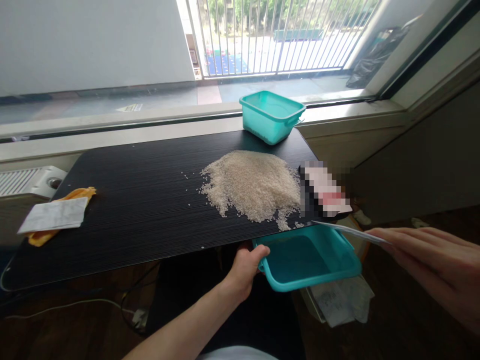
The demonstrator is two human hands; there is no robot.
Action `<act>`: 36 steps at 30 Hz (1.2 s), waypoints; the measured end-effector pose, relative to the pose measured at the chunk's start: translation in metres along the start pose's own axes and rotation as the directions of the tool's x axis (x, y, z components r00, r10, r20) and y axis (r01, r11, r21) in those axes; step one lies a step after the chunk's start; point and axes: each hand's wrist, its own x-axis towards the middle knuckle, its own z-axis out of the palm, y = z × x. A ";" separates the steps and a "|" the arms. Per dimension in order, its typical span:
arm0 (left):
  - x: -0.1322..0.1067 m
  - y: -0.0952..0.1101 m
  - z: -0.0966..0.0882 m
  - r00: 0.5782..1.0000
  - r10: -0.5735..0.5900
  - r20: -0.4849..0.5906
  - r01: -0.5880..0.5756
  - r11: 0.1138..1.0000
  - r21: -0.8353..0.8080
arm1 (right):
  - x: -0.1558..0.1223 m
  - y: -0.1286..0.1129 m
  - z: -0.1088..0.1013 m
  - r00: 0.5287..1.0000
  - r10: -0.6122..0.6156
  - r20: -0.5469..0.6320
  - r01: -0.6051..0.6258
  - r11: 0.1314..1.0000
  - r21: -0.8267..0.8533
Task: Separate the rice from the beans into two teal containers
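Note:
My left hand (pixel 245 265) is closed on the left rim of a teal plastic bin (pixel 279 286), its thumb over the edge. The bin is held just below the table's near edge, its opening facing up, and I see no rice inside. A heap of white rice (pixel 251 182) is spread on the dark table, with a few grains close to the edge above the bin. My right hand (pixel 438 267) grips a thin white flat sheet (pixel 350 230), seen nearly edge-on. The sheet's far tip reaches the table edge beside the grains.
A second teal bin (pixel 272 127) stands at the back right of the black table (pixel 138 200), by the window. A pixelated item (pixel 326 190) lies at the right edge. Folded white paper (pixel 56 215) rests on an orange-yellow cloth (pixel 39 238) at left. Papers (pixel 343 300) sit below the held bin.

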 end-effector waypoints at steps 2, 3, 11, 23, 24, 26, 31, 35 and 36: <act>0.000 0.000 -0.001 1.000 -0.002 0.002 0.002 1.000 0.002 | 0.001 0.005 -0.002 0.997 -0.063 0.055 0.061 0.998 0.032; 0.000 0.000 -0.001 1.000 -0.002 0.005 0.002 1.000 0.002 | 0.003 0.008 -0.002 0.993 -0.107 0.058 0.104 0.994 0.037; -0.001 0.000 -0.007 1.000 0.026 0.001 -0.026 1.000 -0.012 | 0.043 -0.009 0.008 0.947 -0.321 0.022 0.315 0.937 0.149; -0.005 0.007 -0.008 1.000 -0.014 0.018 0.015 0.999 -0.052 | 0.021 0.000 0.006 0.938 -0.346 0.026 0.343 0.935 0.092; -0.005 0.007 -0.007 1.000 -0.022 0.014 0.022 0.999 -0.048 | 0.021 0.001 0.006 0.947 -0.321 0.026 0.319 0.945 0.071; -0.005 0.006 -0.007 0.999 -0.033 0.008 0.033 0.999 -0.043 | 0.021 0.001 0.007 0.952 -0.305 0.034 0.304 0.952 0.043; -0.004 0.003 -0.006 1.000 -0.026 0.012 0.026 0.998 -0.055 | 0.018 0.000 0.007 0.937 -0.346 0.051 0.341 0.936 0.087; -0.004 0.002 -0.007 0.999 -0.031 0.014 0.032 0.998 -0.047 | 0.016 0.001 0.005 0.960 -0.278 0.029 0.275 0.959 0.068; -0.004 0.002 -0.007 0.999 -0.036 0.013 0.037 0.998 -0.043 | 0.015 0.001 0.005 0.964 -0.263 0.033 0.260 0.963 0.075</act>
